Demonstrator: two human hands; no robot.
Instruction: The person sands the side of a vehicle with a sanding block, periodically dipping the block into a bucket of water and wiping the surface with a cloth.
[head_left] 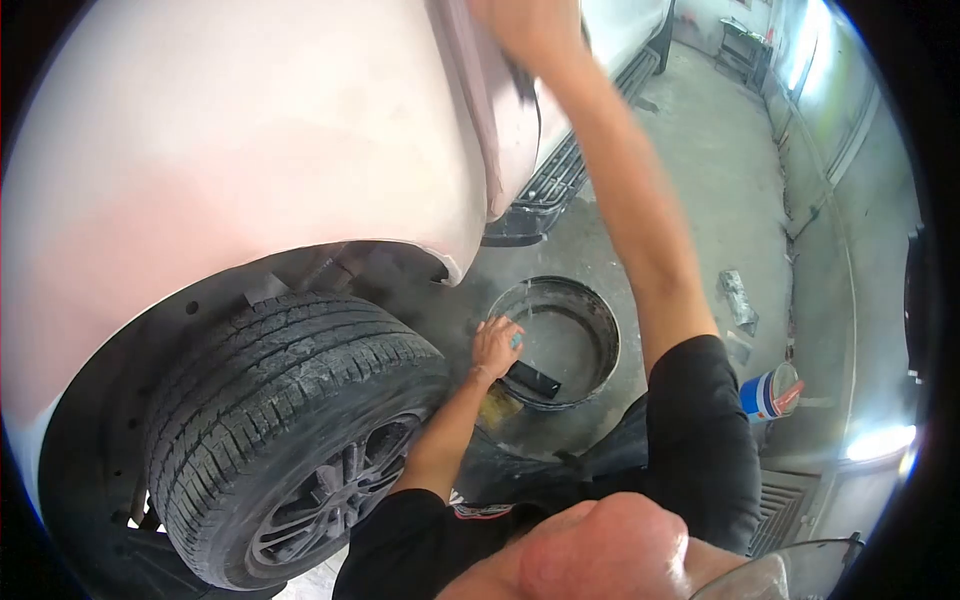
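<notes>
My left hand [495, 347] is closed at the near rim of a round black tub [606, 318], with a small teal piece [517, 340] showing beside its fingers. Just below that hand, a black rectangular block [533, 380] rests at the tub's inner edge. High in the view my right hand [535, 28] is blurred and partly cut off, over the edge of the vehicle's pale, pink-patched body panel [300, 130]. Its fingers are not distinct.
A large tire [290, 370] with a spoked wheel fills the lower left. Behind the tub runs a black side step [550, 185]. A yellowish piece [498, 408] lies near the tub. At right stands a blue-and-white can [762, 396], with a crumpled plastic wrapper [738, 300] farther off.
</notes>
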